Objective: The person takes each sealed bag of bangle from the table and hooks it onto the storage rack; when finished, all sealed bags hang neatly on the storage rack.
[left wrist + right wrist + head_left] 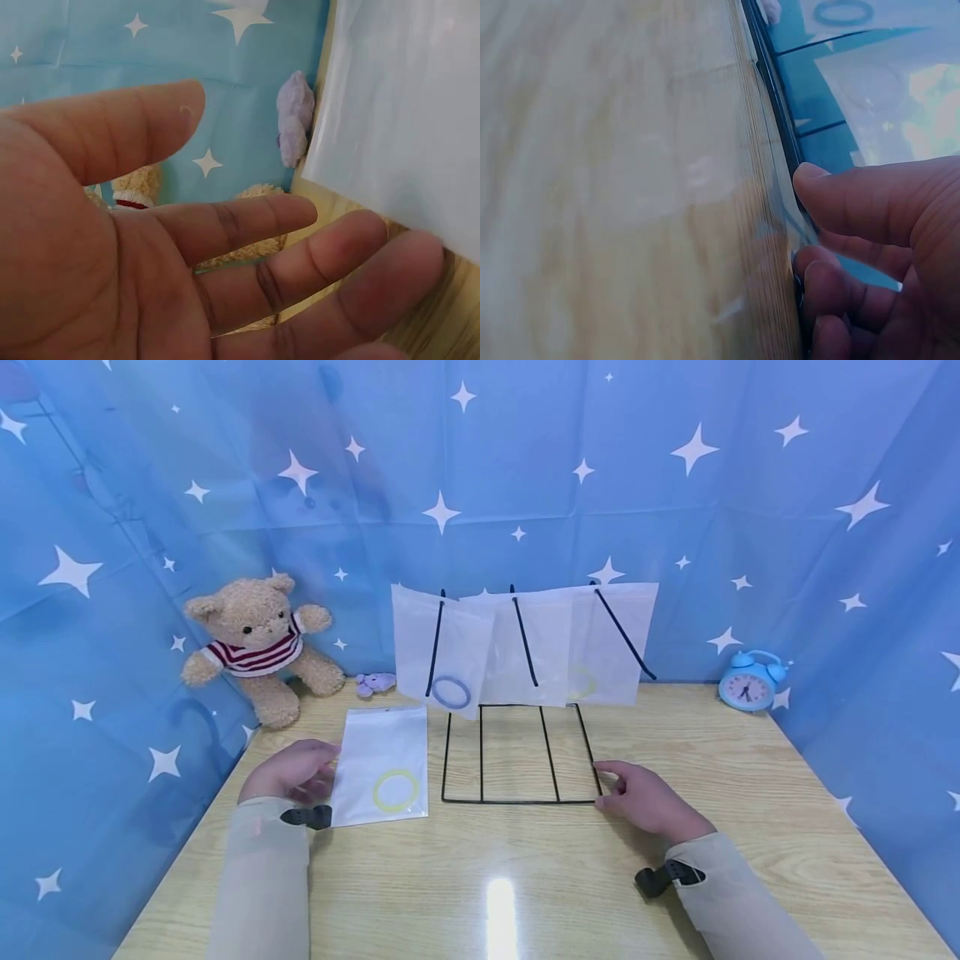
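My left hand (300, 771) lies beside a clear plastic bag (367, 747) flat on the table, a yellow ring (377, 795) inside it. In the left wrist view the fingers are extended, thumb apart, fingertips right at the edge of the bag (405, 120). My right hand (641, 797) pinches the front right corner of a black wire rack (517, 802); in the right wrist view the thumb lies on the bar (786, 120), with curled fingers below. Three clear bags hang on the rack's prongs: left (416, 643), middle (551, 652), right (626, 618).
A bluish ring (434, 688) shows in the left hanging bag and a faint yellow one in the right. A teddy bear (258, 643) and a small purple plush (375, 683) sit at the back left. A blue alarm clock (747, 687) stands back right, before a starry curtain.
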{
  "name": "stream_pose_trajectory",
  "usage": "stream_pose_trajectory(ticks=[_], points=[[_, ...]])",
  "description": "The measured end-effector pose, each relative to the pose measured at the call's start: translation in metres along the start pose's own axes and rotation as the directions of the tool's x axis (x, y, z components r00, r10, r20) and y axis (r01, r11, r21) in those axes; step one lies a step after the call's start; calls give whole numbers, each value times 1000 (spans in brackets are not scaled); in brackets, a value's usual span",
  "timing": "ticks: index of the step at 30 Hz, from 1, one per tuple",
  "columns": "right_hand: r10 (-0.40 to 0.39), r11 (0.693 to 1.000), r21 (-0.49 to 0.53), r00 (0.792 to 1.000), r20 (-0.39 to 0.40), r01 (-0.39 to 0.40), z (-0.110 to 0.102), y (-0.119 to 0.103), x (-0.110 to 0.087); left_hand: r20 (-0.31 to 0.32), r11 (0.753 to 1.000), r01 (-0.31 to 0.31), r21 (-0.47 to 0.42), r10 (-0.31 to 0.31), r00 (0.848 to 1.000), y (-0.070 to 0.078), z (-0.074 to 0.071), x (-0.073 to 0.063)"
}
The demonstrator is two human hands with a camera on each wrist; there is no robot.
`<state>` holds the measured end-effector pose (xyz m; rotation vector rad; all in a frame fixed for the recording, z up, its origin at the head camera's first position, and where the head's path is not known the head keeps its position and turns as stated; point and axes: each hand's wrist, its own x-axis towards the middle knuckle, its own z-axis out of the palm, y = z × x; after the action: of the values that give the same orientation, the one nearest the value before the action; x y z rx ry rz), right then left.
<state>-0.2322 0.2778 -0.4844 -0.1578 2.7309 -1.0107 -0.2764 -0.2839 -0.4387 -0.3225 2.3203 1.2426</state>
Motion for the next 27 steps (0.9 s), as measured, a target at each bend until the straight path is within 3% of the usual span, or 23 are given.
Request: stream_pose_trajectory(ticks=[5,19,27], points=[[-4,1000,3,1000,4,4,-1,-3,-2,-2,1000,6,-22,-6,1000,1,5,1],[-5,1000,2,1000,-4,5,0,0,1,-3,996,-48,-69,48,999,5,19,9],[-4,1000,6,1000,2,4,-1,-2,-2,16,990,-38,-139,40,999,7,22,12]])
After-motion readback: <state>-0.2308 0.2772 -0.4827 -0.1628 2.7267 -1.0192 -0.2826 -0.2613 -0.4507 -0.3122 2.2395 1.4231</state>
